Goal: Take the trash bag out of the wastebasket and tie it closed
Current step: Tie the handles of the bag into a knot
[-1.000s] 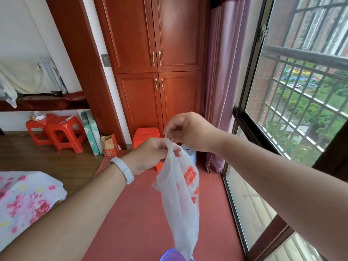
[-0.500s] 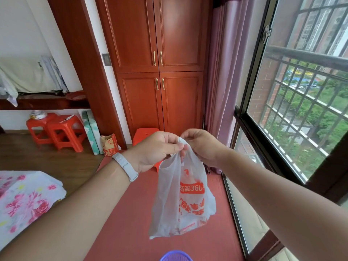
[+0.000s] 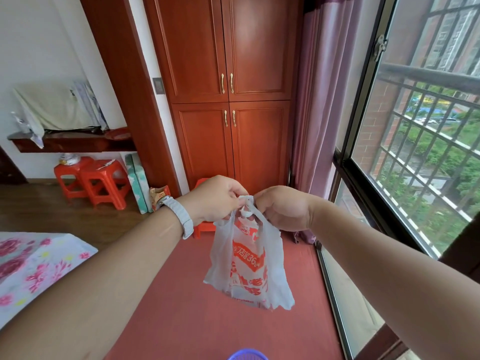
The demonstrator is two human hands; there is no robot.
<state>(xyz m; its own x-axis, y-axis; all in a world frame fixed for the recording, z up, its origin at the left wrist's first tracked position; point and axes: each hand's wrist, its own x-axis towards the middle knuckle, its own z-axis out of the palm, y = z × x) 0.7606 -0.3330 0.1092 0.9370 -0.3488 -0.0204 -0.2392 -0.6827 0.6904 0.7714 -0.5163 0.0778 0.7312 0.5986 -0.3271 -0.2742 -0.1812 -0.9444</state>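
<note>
A white plastic trash bag (image 3: 248,271) with red print hangs in the air in front of me, well above the red floor. My left hand (image 3: 214,200), with a grey band on its wrist, pinches the bag's top from the left. My right hand (image 3: 281,207) pinches the same top from the right. Between the two hands the handles are bunched into a small twisted knot (image 3: 246,206). The purple wastebasket (image 3: 248,354) shows only its rim at the bottom edge, below the bag.
A tall wooden wardrobe (image 3: 228,94) stands straight ahead, with a purple curtain (image 3: 314,113) to its right. A barred window (image 3: 420,141) runs along the right. Red stools (image 3: 101,183) stand at the left, and a flowered bedspread (image 3: 33,266) lies at the lower left.
My hands have come down and together at the bag's top. The bag hung long and narrow, and is now spread wide with its handles bunched between my fingers.
</note>
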